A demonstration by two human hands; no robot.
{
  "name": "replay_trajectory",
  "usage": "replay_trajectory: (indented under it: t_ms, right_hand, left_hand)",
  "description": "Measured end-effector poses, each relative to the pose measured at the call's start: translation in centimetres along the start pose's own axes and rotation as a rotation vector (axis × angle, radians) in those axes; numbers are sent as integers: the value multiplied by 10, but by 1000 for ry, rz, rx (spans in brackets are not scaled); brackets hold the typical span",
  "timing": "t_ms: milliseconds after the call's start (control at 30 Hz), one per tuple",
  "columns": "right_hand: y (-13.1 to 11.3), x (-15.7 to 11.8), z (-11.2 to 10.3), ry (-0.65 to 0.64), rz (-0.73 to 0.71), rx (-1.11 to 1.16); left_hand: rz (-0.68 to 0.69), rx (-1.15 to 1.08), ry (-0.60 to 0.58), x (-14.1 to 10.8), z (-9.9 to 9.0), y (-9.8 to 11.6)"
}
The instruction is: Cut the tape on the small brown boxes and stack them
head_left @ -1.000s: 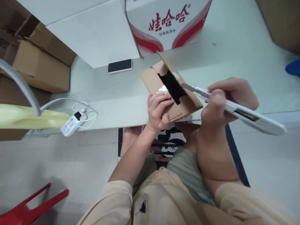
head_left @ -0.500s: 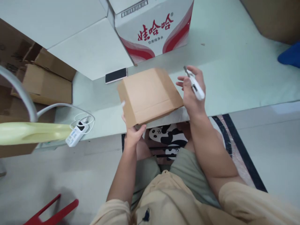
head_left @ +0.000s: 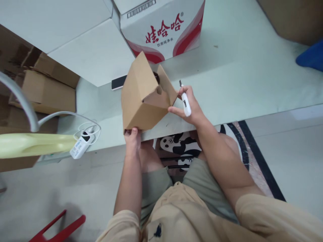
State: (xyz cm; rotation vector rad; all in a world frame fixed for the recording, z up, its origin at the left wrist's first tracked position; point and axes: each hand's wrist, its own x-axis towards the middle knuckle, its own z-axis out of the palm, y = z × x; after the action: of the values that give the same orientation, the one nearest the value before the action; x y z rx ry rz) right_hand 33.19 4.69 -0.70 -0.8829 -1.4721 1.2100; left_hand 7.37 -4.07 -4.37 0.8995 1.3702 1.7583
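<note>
A brown cardboard box [head_left: 141, 97] is tilted up over the front edge of the table, its flaps standing open on the right side. Something dark shows inside between the flaps, too hidden to name. My left hand [head_left: 132, 139] grips the lower left corner of the box, thumb on the near face. My right hand [head_left: 189, 104] is at the right side, with thumb and a fingertip at the edge of an open flap. A white utility knife [head_left: 186, 104] with its blade out is held in that same hand, pointing away from me.
Behind the box stand a white and red carton [head_left: 164, 33] and a phone [head_left: 118, 82], partly covered. To the left are a white power strip [head_left: 82, 144] with a cable and stacked cardboard boxes [head_left: 47, 90]. A blue object [head_left: 311, 58] lies at the far right.
The cardboard box has been turned and tipped, so its open flaps now face right. My right hand has come down and left to the flap, still holding the knife.
</note>
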Motion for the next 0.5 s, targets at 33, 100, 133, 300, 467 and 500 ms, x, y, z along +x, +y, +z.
replay_trajectory:
  t_ms: [33, 100, 133, 300, 467, 500]
  right_hand:
    - [0, 1, 3, 12, -32, -30]
    - [-1, 2, 5, 45, -92, -66]
    - [-1, 2, 5, 66, -122, -82]
    - [-7, 0, 0, 59, -155, -164]
    - [-2, -5, 1, 121, -54, -167]
    - [-1, -6, 1, 168, -47, -168]
  left_hand:
    - [-2, 0, -1, 1, 0, 1]
    - [5, 7, 0, 0, 1, 1]
    - [11, 15, -1, 0, 1, 1]
    - [-7, 120, 4, -4, 1, -1]
    - [31, 131, 24, -4, 3, -4]
    - [46, 131, 38, -3, 4, -4]
